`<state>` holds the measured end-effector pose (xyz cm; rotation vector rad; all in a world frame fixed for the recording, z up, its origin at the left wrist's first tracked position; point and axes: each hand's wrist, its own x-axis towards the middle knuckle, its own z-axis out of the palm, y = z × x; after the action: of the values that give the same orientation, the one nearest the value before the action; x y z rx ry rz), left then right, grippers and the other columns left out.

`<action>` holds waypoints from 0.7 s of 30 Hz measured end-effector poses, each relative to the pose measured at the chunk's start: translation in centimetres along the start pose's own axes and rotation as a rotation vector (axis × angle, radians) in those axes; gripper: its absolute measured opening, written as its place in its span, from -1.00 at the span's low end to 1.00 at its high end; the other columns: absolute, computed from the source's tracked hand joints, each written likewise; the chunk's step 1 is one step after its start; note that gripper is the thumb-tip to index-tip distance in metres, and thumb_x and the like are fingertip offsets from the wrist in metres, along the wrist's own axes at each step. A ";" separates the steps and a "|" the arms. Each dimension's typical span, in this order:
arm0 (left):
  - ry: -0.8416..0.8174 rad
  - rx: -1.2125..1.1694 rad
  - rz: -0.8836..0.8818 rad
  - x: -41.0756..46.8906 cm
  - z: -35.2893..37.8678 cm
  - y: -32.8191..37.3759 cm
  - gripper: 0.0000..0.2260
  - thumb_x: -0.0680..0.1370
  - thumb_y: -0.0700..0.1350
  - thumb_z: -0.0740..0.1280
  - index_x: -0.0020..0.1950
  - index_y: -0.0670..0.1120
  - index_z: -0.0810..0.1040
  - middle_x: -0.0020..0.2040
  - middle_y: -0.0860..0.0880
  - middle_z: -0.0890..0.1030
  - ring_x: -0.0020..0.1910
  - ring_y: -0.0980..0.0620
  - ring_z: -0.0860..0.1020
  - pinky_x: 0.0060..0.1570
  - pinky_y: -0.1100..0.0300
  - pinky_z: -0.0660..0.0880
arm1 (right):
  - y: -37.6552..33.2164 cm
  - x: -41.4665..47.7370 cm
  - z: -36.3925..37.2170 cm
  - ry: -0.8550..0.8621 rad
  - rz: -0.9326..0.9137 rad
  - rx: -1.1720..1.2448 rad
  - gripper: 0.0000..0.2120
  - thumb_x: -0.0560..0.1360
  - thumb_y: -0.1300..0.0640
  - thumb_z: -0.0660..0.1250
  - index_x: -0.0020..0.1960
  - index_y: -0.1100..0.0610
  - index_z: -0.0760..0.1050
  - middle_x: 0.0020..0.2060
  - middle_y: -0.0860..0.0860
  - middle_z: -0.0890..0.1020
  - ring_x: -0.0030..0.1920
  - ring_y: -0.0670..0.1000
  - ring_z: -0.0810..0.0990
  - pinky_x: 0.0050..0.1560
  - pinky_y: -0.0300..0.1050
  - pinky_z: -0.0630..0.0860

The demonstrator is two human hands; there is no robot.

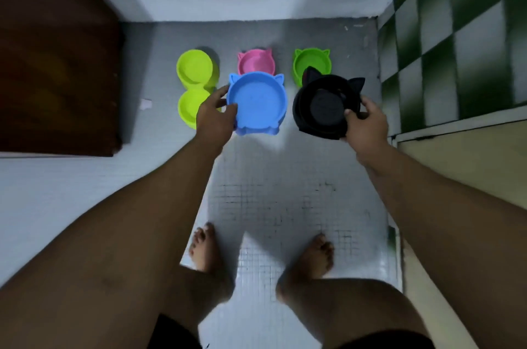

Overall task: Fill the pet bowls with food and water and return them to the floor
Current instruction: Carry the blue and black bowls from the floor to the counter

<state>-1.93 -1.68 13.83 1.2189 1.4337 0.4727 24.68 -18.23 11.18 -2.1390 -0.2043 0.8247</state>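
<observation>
Blue cat-eared plastic bowl (256,100), frame centre: empty, ears toward top; left hand (216,116) grips its left rim. Black cat-eared plastic bowl (322,106), centre right: empty, tilted, ears upper right; right hand (366,124) grips rim.

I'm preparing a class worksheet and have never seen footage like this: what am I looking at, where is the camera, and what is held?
No machine here: one camera worn on a person's head looks down at a grey tiled floor. The left hand grips the rim of a blue bowl with cat ears; the right hand holds a black bowl, tilted. On the floor nearby sit a pink bowl, a green bowl and a lime double bowl. The blue bowl looks empty.
</observation>
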 end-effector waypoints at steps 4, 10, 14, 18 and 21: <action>-0.019 0.025 0.010 -9.3 -4.3 11.4 -0.57 0.58 -0.22 0.38 0.44 0.03 0.53 0.04 0.03 0.61 0.00 -0.05 0.64 -0.03 -0.19 0.67 | -9.8 -9.7 -7.1 -0.041 -0.017 0.056 -0.49 0.51 0.05 0.38 0.44 -0.09 0.42 -0.02 -0.05 0.67 0.07 0.10 0.66 0.06 0.23 0.64; -0.088 0.062 0.060 -22.2 -9.9 22.1 -0.64 0.61 -0.22 0.35 0.36 0.10 0.53 -0.01 0.03 0.56 -0.05 -0.07 0.64 -0.15 -0.10 0.69 | -18.1 -23.4 -16.9 0.009 -0.042 0.204 -0.54 0.56 0.11 0.37 0.44 -0.07 0.42 0.17 0.05 0.62 0.10 0.08 0.63 -0.10 0.11 0.68; -0.165 0.021 0.128 -28.8 -13.2 25.4 -0.69 0.61 -0.22 0.36 0.24 0.15 0.53 0.08 -0.05 0.58 0.00 -0.10 0.66 -0.17 -0.07 0.69 | -18.2 -30.6 -21.1 0.122 -0.108 0.209 -0.53 0.43 -0.06 0.40 0.33 -0.13 0.50 0.06 -0.07 0.68 0.05 0.03 0.68 -0.01 0.18 0.67; -0.286 0.037 0.207 -34.3 -16.2 25.8 -0.65 0.60 -0.23 0.36 0.33 0.10 0.53 0.13 -0.06 0.61 0.04 -0.11 0.67 -0.12 -0.15 0.69 | -17.2 -39.5 -23.9 0.227 -0.141 0.257 -0.55 0.52 0.02 0.39 0.40 -0.08 0.45 0.04 0.02 0.66 0.01 0.08 0.68 -0.13 0.17 0.69; -0.397 0.074 0.262 -38.8 -17.6 25.6 -0.60 0.61 -0.25 0.36 0.41 0.03 0.50 0.17 -0.11 0.58 0.02 -0.07 0.66 -0.25 0.04 0.67 | -14.7 -46.2 -25.6 0.321 -0.141 0.284 -0.53 0.49 -0.02 0.39 0.39 -0.09 0.45 -0.03 0.00 0.66 -0.03 0.09 0.69 -0.11 0.17 0.69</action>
<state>-14.20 -19.28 58.66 1.4755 0.9667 0.3312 6.79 -43.70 56.38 -1.9296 -0.0643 0.3940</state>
